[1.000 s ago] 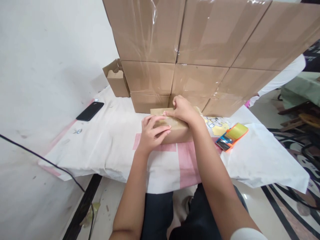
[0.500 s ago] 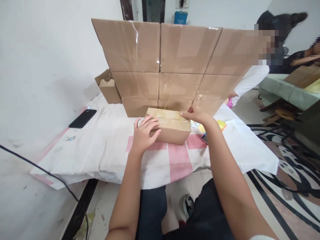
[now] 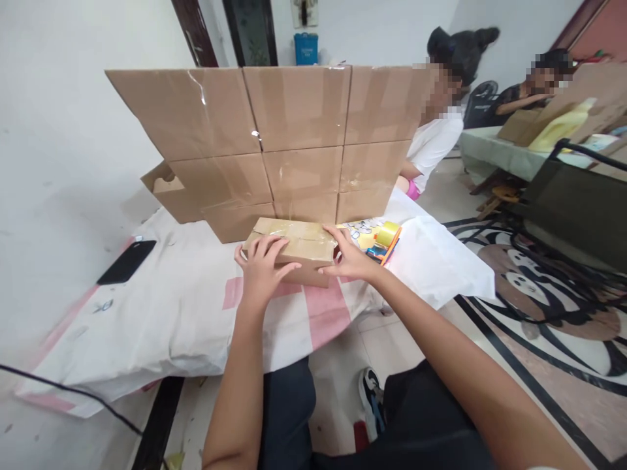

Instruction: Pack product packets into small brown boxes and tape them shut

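A small cardboard box (image 3: 298,248) with clear tape along its top lies on the cloth-covered table in front of me. My left hand (image 3: 262,261) grips its left end, fingers over the top and thumb against the front side. At the right end, my right hand (image 3: 349,254) holds the box with fingers at the top edge and thumb lower on the front. Right behind it rises a wall of stacked cardboard boxes (image 3: 301,124) with shiny tape on them. To the right of my right hand lies a tape dispenser (image 3: 385,243) with a yellowish roll.
A black phone (image 3: 126,262) lies on the white and pink tablecloth (image 3: 181,313) at left. An open carton (image 3: 171,196) stands behind the stack's left side. A person in a white top (image 3: 435,147) sits beyond the stack; another person (image 3: 519,98) is at a farther table.
My right hand has gone from pressing the box's top right edge to gripping its right end. My view has turned right, bringing the tape dispenser into sight. My left hand stays on the box.
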Tool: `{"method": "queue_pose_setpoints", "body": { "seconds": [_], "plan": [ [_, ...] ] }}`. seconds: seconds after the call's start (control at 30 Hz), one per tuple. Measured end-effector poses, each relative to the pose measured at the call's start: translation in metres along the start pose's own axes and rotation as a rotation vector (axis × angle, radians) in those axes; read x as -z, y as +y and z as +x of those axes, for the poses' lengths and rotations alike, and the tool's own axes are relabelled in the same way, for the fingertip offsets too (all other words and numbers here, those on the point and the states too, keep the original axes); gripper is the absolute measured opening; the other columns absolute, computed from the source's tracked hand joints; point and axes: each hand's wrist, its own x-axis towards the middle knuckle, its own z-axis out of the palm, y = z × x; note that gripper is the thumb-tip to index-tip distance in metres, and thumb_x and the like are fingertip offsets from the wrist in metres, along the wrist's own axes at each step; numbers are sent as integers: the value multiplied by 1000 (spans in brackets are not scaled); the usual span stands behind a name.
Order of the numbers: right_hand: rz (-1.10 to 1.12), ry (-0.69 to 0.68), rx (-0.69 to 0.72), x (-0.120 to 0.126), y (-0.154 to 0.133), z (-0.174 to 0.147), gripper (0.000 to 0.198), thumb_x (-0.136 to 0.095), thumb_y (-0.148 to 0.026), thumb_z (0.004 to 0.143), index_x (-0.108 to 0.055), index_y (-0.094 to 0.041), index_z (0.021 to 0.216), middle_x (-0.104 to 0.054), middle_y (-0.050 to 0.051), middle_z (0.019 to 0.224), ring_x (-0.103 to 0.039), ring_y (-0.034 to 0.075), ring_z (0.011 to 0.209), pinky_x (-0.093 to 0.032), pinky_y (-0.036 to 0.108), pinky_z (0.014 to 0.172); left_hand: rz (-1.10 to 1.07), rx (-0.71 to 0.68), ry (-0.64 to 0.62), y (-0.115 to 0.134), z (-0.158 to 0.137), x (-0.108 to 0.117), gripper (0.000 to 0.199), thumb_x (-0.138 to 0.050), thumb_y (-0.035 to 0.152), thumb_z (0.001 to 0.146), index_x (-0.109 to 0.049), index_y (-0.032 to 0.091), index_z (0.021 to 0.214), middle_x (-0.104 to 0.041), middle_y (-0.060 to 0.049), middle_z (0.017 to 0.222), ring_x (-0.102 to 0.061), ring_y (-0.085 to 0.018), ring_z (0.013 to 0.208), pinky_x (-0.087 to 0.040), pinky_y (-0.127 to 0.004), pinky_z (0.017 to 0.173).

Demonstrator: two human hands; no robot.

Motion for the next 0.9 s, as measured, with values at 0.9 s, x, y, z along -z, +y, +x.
{"method": "queue_pose_setpoints", "body": {
  "seconds": [0.9],
  "plan": [
    [-272, 1141, -632, 157, 155, -48, 111, -80, -41, 62, -26, -18, 156, -19, 26, 159, -42, 41, 141, -36, 55, 115, -380, -47, -219, 76, -14, -76, 34, -56, 36, 97, -58, 24, 128, -65, -9, 124, -56, -28, 119, -42, -44, 103]
  ]
}}
